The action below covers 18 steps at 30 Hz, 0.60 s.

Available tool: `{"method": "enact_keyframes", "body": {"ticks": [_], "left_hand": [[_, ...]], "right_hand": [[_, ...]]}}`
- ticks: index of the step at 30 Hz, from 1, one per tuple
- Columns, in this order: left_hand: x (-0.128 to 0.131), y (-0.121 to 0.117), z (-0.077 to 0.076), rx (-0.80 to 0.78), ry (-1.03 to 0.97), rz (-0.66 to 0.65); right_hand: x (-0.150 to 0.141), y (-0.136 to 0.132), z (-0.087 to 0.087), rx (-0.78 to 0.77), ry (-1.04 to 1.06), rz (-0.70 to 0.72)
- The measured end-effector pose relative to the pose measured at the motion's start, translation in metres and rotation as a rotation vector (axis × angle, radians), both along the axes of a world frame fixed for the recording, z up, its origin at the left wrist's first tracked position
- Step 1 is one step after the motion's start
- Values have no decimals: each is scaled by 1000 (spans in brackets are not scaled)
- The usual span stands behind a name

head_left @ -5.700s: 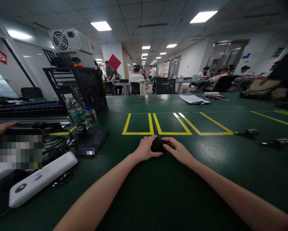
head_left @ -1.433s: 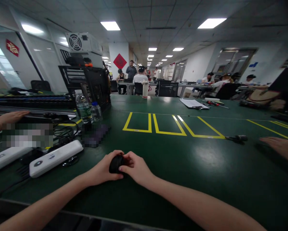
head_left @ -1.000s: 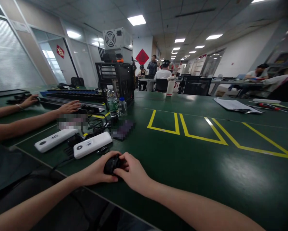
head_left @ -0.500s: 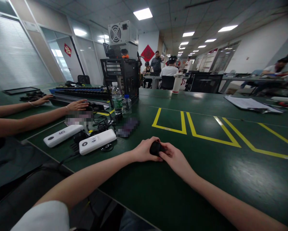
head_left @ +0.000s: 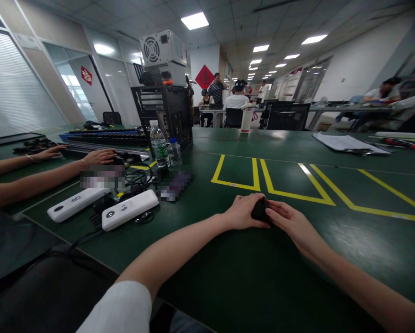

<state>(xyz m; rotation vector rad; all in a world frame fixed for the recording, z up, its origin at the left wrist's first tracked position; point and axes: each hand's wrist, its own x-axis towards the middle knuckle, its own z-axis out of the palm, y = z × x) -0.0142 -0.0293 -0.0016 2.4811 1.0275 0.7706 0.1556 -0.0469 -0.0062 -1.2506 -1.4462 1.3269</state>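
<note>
A small black rounded object (head_left: pixel 259 210) is held between my two hands, just above or on the green table, in front of the yellow tape outlines. My left hand (head_left: pixel 244 212) curves around its left side, thumb below and fingers over the top. My right hand (head_left: pixel 288 219) pinches its right side with fingertips and thumb. The fingers cover much of the object, and its exact kind cannot be made out.
Left of my arms lie white power banks (head_left: pixel 130 210), tangled black cables (head_left: pixel 138 178) and a phone-like blurred item (head_left: pixel 176 186). Two plastic bottles (head_left: pixel 158 145) stand by an open computer case (head_left: pixel 164 113). Another person's hands (head_left: pixel 99 157) rest at far left. A clipboard (head_left: pixel 349 142) lies at back right.
Over the last second both hands have carried the black object rightward and farther from me across the table. Compared with the earliest frames, the view has turned left, showing more of the neighbouring person's arms.
</note>
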Motion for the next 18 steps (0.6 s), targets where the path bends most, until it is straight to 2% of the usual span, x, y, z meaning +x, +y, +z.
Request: {"method": "enact_keyframes", "body": {"ticks": [7, 18], "left_hand": [[18, 15, -5, 131, 9, -88], [17, 8, 0, 142, 15, -97]], "right_hand": [[21, 4, -4, 119, -51, 4], [29, 7, -15, 239, -95, 68]]}}
